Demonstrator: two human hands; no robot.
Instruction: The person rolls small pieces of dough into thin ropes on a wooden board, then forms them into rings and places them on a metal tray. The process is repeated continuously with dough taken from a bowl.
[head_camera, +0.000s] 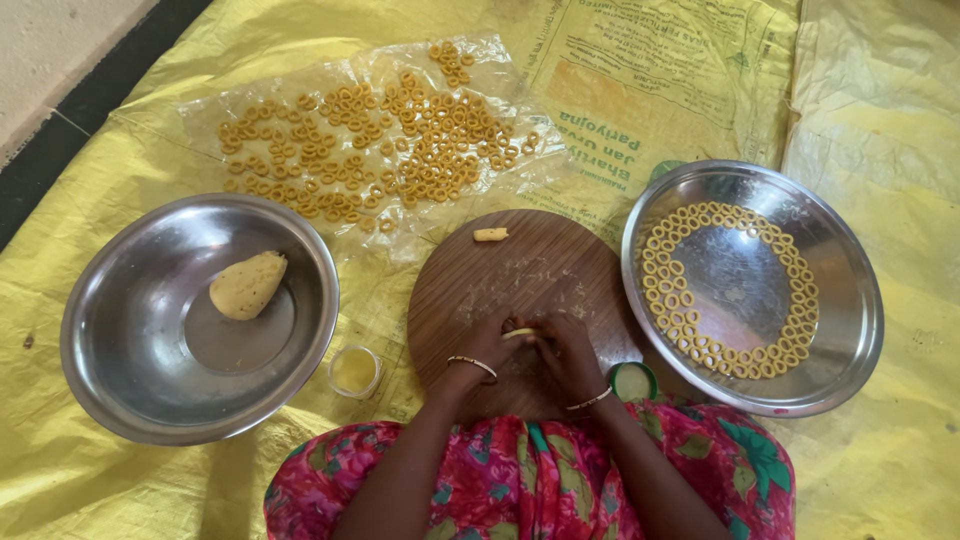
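**Both hands pinch a strip of dough on the round board**

At the lower centre of the frame, the left hand (492, 342) and the right hand (566, 352) meet over a round wooden board (520, 275). Between their fingertips lies a short pale strip of dough (521, 333), gripped at either end; the fingers of both hands are curled in on it. Each wrist wears a thin bangle.

Near the board's upper edge sits a small loose piece of dough (490, 234), well apart from the hands.

To the left of the frame stands a steel bowl (110, 330) holding a lump of yellow dough (247, 284). Just beside its lower right rim is a small glass cup (354, 370) of yellowish liquid. To the right, a steel plate (850, 300) carries dough rings (672, 300) laid in rows round its inner edge. A green-rimmed lid (633, 380) lies between board and plate.

In the upper centre, a clear plastic sheet (200, 110) is spread with many more rings (400, 150). All rests on a yellow sacking mat (100, 480).
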